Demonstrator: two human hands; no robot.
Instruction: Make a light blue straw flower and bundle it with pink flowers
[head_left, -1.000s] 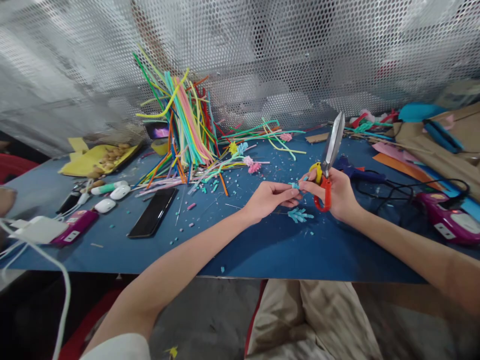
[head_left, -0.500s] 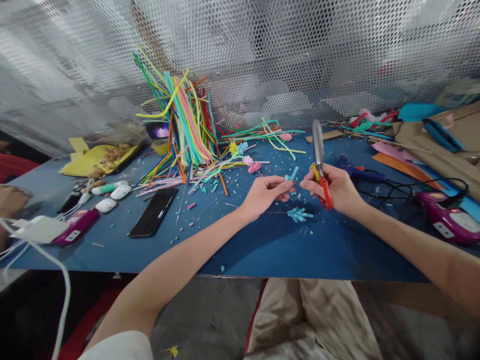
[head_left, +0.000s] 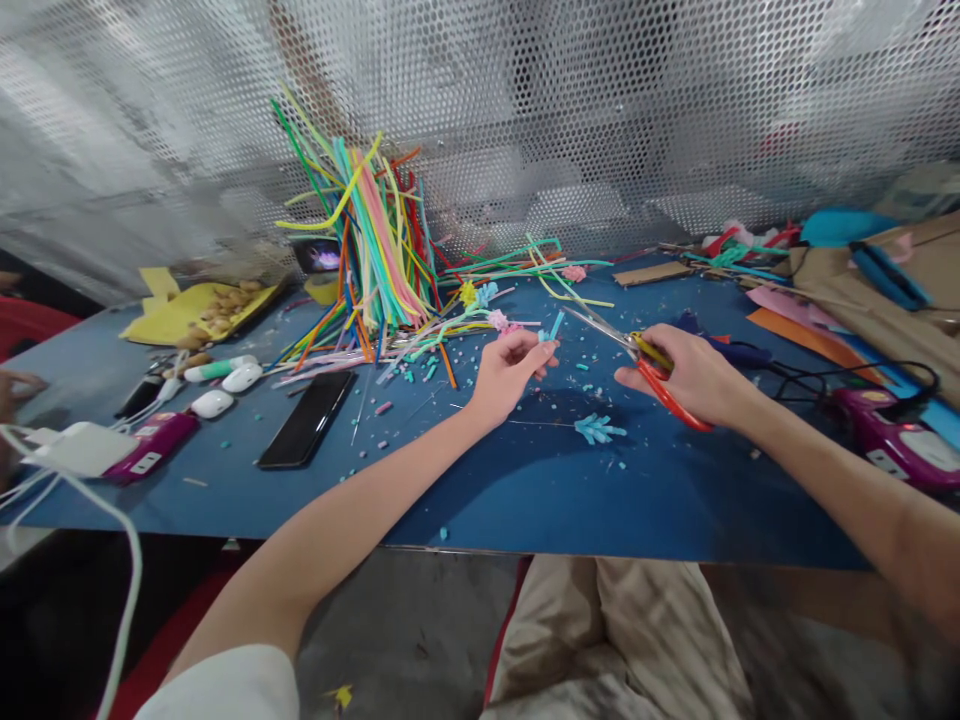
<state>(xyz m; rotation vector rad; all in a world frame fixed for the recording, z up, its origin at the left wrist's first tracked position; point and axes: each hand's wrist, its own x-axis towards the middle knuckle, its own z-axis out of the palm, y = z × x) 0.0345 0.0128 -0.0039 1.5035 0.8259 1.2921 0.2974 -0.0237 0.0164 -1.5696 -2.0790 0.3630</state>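
Between the thumb and fingers of my left hand (head_left: 512, 372) is a short light-blue pipe cleaner piece (head_left: 556, 325), its end sticking up. My right hand (head_left: 694, 375) grips a pair of scissors (head_left: 626, 342) by red and yellow handles. The blades point left toward the blue piece and stay apart from it. On the blue table below lies a light-blue pipe cleaner sprig (head_left: 598, 429) with a thin wire stem running left. Small blue clippings are scattered around both hands.
A tall bundle of coloured pipe cleaners (head_left: 375, 240) stands behind my left hand. A black phone (head_left: 307, 420) lies to the left, near a purple power strip (head_left: 154, 447). At right are a glue gun (head_left: 720, 345), a second purple power strip (head_left: 896, 435) and cardboard (head_left: 885, 270).
The scissors have swung from upright to pointing left, with their handles spread. My left hand has moved a little left with the blue piece, away from my right hand.
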